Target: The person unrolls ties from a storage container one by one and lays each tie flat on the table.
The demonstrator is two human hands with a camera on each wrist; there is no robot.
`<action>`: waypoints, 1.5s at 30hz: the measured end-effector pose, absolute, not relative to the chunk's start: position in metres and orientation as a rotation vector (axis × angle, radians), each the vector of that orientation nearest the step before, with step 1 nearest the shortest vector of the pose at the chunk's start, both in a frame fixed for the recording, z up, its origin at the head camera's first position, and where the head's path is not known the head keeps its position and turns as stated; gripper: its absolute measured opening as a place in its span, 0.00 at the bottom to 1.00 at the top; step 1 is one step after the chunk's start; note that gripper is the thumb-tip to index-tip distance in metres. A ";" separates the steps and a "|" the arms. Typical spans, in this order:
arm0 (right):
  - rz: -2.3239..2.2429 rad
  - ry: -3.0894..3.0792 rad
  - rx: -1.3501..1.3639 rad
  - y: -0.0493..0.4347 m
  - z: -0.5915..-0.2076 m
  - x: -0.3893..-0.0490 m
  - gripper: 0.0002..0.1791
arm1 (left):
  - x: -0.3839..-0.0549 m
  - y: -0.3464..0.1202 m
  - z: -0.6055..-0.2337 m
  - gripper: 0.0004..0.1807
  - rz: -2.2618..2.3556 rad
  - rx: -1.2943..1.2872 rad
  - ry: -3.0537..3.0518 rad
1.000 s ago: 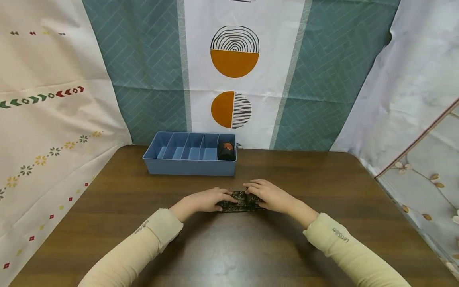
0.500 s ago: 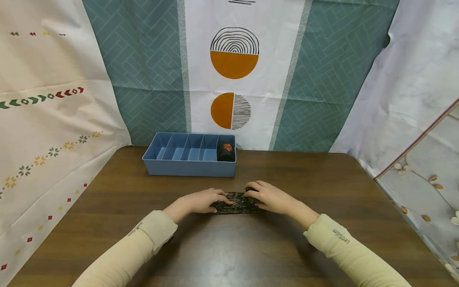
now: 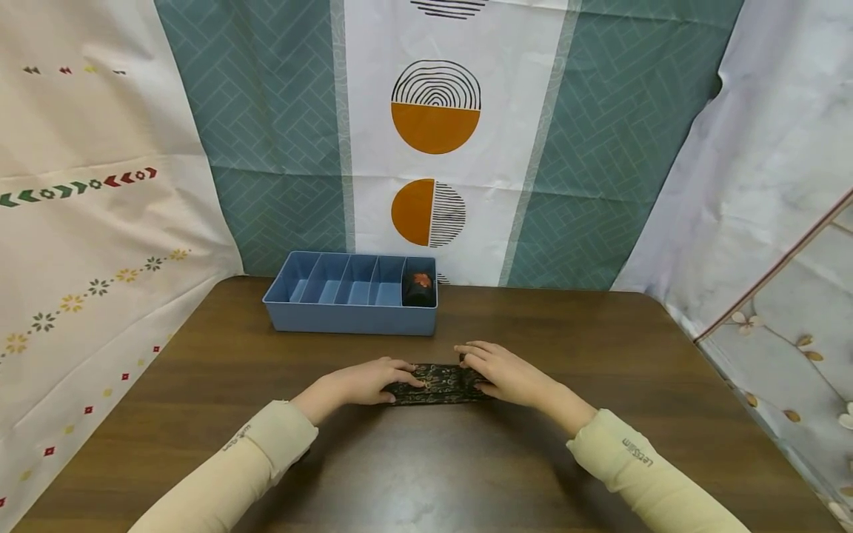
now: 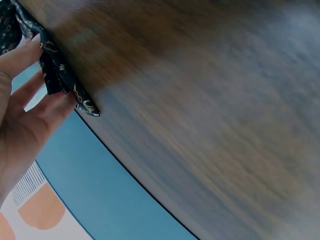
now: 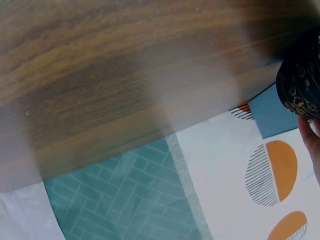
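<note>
On the table in front lies a black strip of cloth [image 3: 436, 383] with a gold print, stretched sideways between both hands. My left hand [image 3: 363, 383] holds its left end; the left wrist view has the thumb at one edge of the cloth [image 4: 62, 70] and the fingertips at the other. At the right end, my right hand [image 3: 504, 374] curls its fingers over a thicker part. In the right wrist view that part looks like a rounded roll [image 5: 302, 85], with fingertips [image 5: 306, 130] against its side. The right hand's palm side is hidden in the head view.
Behind the hands stands a blue divided box [image 3: 349, 320] with several compartments. Its rightmost compartment holds a black roll with an orange leaf [image 3: 418, 290]. Curtains [image 3: 433, 148] hang along the back and sides of the wooden table [image 3: 426, 459].
My left hand has shifted left, and a longer stretch of the cloth shows between the hands. The right hand stays about where it was at the right end. The head view has tilted slightly.
</note>
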State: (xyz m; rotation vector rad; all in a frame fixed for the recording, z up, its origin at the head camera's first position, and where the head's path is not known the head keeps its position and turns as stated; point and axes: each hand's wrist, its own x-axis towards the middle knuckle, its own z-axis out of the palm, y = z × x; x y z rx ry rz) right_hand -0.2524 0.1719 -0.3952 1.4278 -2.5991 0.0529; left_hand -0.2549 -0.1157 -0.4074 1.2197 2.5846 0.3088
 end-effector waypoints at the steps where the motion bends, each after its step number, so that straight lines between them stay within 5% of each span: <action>1: 0.065 -2.597 1.429 0.172 -0.395 -0.252 0.20 | -0.254 -0.117 -0.408 0.27 0.311 1.211 2.586; 22: 0.012 -2.539 1.481 0.168 -0.397 -0.254 0.24 | -0.252 -0.140 -0.404 0.26 0.357 1.162 2.590; 33: 0.026 -2.557 1.467 0.167 -0.398 -0.255 0.27 | -0.247 -0.094 -0.391 0.03 0.087 1.310 2.773; 40: 0.001 -2.569 1.484 0.168 -0.398 -0.253 0.29 | -0.248 -0.077 -0.403 0.19 0.092 1.277 2.684; 45: -0.018 -2.581 1.482 0.170 -0.397 -0.254 0.31 | -0.249 -0.073 -0.404 0.20 0.092 1.220 2.645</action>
